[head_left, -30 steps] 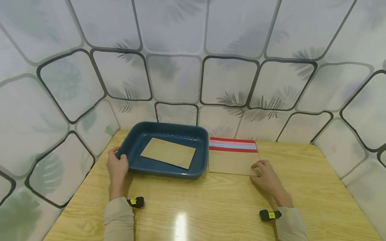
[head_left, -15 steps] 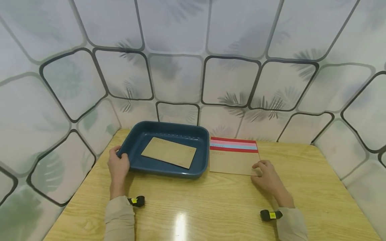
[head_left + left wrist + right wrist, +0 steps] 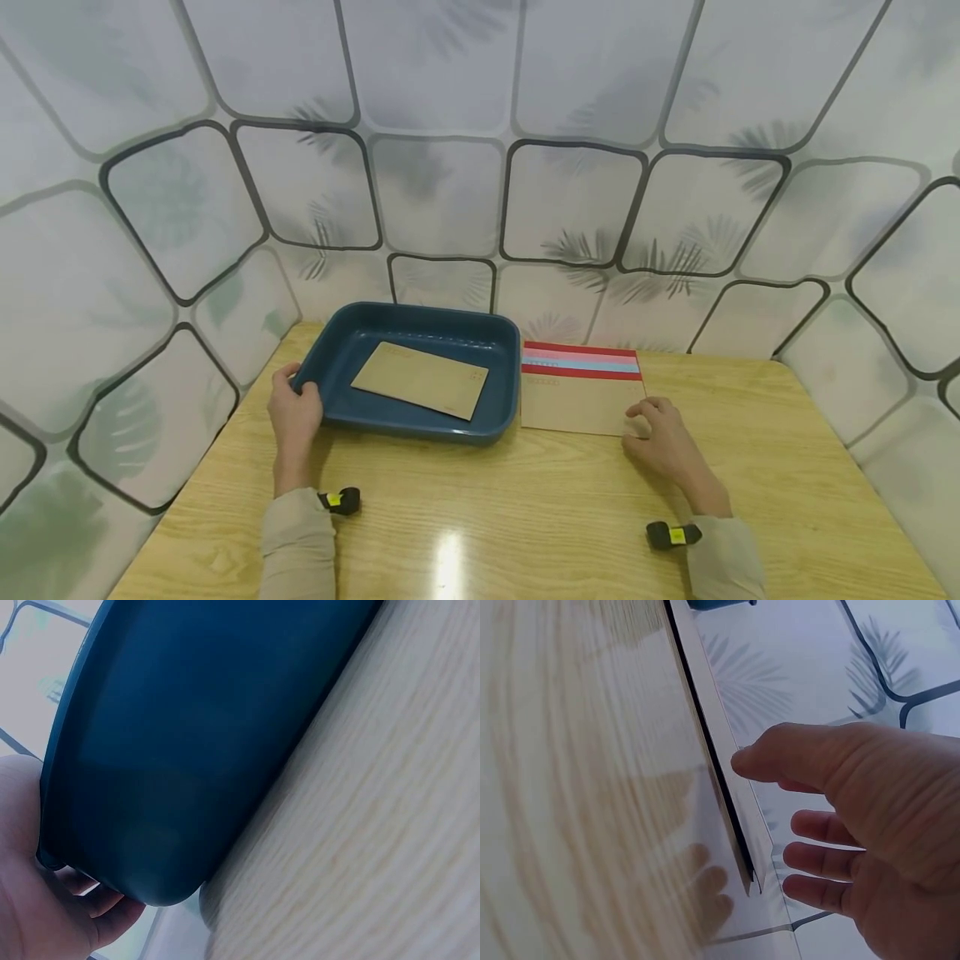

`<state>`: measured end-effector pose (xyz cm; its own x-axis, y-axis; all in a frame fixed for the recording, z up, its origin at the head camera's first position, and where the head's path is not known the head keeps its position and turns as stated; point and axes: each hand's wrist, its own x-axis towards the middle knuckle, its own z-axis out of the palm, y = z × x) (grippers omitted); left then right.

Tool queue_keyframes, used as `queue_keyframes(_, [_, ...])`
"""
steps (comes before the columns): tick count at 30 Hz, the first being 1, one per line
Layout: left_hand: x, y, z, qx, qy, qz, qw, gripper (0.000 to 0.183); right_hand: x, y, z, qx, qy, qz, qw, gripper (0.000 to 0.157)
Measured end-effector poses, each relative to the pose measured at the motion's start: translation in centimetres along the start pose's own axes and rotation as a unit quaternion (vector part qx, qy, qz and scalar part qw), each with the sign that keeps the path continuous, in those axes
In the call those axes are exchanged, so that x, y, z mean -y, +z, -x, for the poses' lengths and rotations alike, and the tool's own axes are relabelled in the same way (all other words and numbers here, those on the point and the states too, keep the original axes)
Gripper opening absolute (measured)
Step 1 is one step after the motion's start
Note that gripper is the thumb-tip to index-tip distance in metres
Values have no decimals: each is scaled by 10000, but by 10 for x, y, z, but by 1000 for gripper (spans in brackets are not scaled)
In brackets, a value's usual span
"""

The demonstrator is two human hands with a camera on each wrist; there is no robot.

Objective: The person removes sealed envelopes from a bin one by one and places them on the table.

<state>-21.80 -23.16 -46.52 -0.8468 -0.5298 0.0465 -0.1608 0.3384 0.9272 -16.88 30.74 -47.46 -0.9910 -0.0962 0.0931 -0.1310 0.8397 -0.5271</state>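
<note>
At the left of the table a deep blue tray point(image 3: 495, 430) holds a tan paper envelope point(image 3: 420, 380) lying flat and slightly turned. My left hand point(image 3: 296, 408) grips the tray's left end, thumb at the rim and fingers curled under it, as the left wrist view shows the hand point(image 3: 34, 900). Right of the tray lies a stack of envelopes point(image 3: 577, 406), tan on top, with red, pink and light blue strips showing behind. My right hand point(image 3: 663, 442) is at the stack's near right corner. In the right wrist view its thumb point(image 3: 780, 754) reaches the stack's edge, other fingers loosely bent.
The wooden table point(image 3: 525, 517) has a bright light reflection near its front. A patterned curtain point(image 3: 435, 192) hangs behind the table and along both sides. Black straps with small devices point(image 3: 341, 502) are on both wrists.
The right hand's thumb and fingers part slightly at the envelope corner. The left hand, the tray and the envelopes keep their places.
</note>
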Motion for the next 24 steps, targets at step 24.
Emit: queue_keyframes(24, [-2, -2, 1, 44, 1, 38, 10000, 50, 25, 12, -10, 153, -613, 61, 9980, 55])
